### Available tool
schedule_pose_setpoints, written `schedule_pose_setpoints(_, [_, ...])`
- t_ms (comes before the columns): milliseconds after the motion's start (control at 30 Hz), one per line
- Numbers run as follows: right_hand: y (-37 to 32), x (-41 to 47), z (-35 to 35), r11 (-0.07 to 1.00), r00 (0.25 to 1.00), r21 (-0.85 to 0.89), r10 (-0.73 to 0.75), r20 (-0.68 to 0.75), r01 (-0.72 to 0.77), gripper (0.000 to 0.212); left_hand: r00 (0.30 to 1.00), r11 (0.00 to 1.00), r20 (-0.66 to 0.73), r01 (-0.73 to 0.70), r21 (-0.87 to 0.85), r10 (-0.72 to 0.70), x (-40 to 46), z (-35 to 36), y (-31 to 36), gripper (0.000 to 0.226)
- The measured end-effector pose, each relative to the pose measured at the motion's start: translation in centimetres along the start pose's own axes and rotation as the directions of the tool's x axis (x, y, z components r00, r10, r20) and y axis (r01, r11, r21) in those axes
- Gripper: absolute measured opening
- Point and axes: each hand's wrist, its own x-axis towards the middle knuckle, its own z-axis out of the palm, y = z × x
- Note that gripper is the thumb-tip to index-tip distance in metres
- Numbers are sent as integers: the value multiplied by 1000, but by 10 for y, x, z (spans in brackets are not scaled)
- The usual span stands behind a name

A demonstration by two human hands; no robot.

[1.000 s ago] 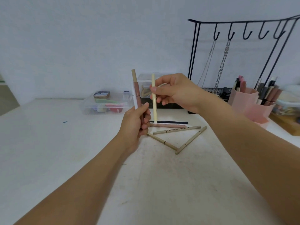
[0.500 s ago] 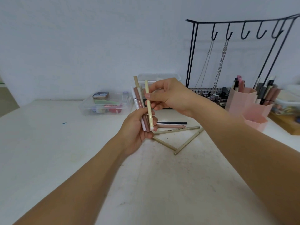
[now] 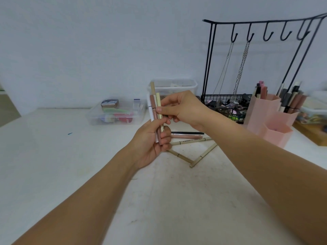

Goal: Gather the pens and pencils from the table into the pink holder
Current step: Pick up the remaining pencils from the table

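Four or so pens (image 3: 154, 110) stand bunched upright in the left hand (image 3: 150, 144), closed round them; the right hand (image 3: 182, 108) pinches the cream pen (image 3: 158, 107) into the bunch. Loosely held, one could slip. Five more (image 3: 187, 137) lie on the table (image 3: 70, 165); the pink holder (image 3: 270, 121) stands right, already crowded, beside a wire rack (image 3: 230, 106).

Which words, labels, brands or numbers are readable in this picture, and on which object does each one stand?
No text can be read.
Beige pencil on the table: dark printed marks along the barrel, too small to read.
Pink pencil: faint print, too blurred to read.
Small box in the clear container: a pattern or label, illegible.
Pencils in the left hand: no lettering visible.
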Motion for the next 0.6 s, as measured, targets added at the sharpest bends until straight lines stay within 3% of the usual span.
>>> schedule_pose_setpoints(200, [2, 0, -7, 998, 998, 4, 62, 21, -62, 28, 983, 987, -167, -57, 151, 83, 3, -3, 2, 36])
schedule_pose_setpoints(300, [5, 2, -25, 928, 1000, -371, 13, -2, -13, 24, 961, 984, -247, -91, 153, 127, 5, -8, 6, 39])
schedule_pose_setpoints(400, [11, 1, -36, 698, 987, -716, 103, 125, 18, 21, 944, 981, -292, -104, 166, 150, 6, -11, 7, 40])
schedule_pose_setpoints(467, [16, -2, -34, 624, 971, -782, 176, 163, 18, 21, 939, 978, -306, -104, 179, 156, 6, -11, 6, 40])
schedule_pose_setpoints(600, [21, -2, -25, 665, 974, -746, 154, 167, 22, 15, 929, 973, -325, -115, 202, 177, 7, -12, 5, 37])
